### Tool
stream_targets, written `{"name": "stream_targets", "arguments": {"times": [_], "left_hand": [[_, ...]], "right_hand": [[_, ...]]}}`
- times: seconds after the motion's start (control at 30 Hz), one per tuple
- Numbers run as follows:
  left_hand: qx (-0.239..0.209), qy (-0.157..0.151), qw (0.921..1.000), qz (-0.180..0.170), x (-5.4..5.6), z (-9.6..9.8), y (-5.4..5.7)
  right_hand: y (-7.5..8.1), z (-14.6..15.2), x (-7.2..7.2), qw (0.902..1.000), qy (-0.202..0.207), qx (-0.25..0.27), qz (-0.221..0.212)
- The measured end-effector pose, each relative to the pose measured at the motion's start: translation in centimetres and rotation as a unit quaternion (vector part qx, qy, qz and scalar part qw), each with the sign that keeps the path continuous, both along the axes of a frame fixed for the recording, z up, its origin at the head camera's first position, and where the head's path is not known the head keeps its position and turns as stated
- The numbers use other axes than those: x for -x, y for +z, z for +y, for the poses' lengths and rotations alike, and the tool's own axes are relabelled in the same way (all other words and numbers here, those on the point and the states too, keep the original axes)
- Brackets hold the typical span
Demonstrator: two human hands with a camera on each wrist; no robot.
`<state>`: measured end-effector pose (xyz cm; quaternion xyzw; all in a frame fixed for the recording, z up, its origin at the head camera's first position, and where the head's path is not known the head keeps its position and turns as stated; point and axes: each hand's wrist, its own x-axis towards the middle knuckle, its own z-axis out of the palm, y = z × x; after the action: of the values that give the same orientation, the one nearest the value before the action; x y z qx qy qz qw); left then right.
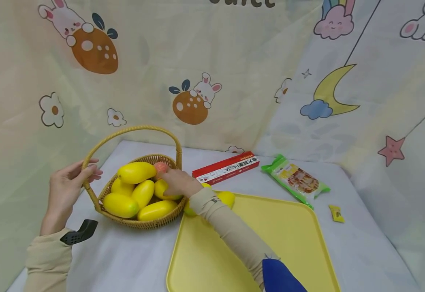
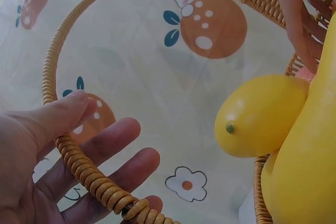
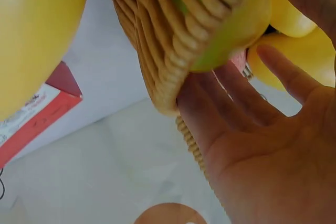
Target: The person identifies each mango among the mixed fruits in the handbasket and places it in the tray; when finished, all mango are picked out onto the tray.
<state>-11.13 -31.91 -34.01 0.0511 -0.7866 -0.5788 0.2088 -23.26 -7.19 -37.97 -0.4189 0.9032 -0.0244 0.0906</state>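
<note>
In the head view, a wicker basket with a tall arched handle holds several smooth yellow mango-like fruits and a pinkish-red round fruit at the back. My left hand is at the handle's left side. In the left wrist view, the handle runs between its thumb and loosely extended fingers. My right hand reaches over the basket's right rim, its fingers at the pinkish fruit. In the right wrist view, these fingers are spread, partly hidden behind the rim and a yellow fruit.
Right of the basket, a yellow tray has a few yellow fruits at its back left corner, partly behind the right sleeve. A red-and-white pasta box, a green food packet and a small yellow sachet lie beyond it.
</note>
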Motion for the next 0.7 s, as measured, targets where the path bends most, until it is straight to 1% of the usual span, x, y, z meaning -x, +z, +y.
{"name": "stream_targets", "arguments": {"times": [0.13, 0.3, 0.53, 0.7], "left_hand": [[0.003, -0.001, 1.0000, 0.001, 0.1, 0.1, 0.0], [-0.015, -0.003, 0.9999, 0.008, 0.0, 0.2, 0.0], [-0.014, 0.007, 0.9999, 0.003, 0.0, 0.2, 0.0], [-0.017, 0.001, 0.9999, 0.001, 0.1, 0.0, -0.1]], "right_hand": [[-0.9, -0.4, 0.0, 1.0000, 0.002, -0.007, -0.004], [-1.8, -0.8, 0.1, 0.9998, -0.007, -0.016, -0.002], [-2.6, -1.2, 0.3, 0.9993, -0.021, -0.017, -0.027], [-2.9, -1.4, 0.5, 0.9993, -0.019, -0.020, -0.025]]}}
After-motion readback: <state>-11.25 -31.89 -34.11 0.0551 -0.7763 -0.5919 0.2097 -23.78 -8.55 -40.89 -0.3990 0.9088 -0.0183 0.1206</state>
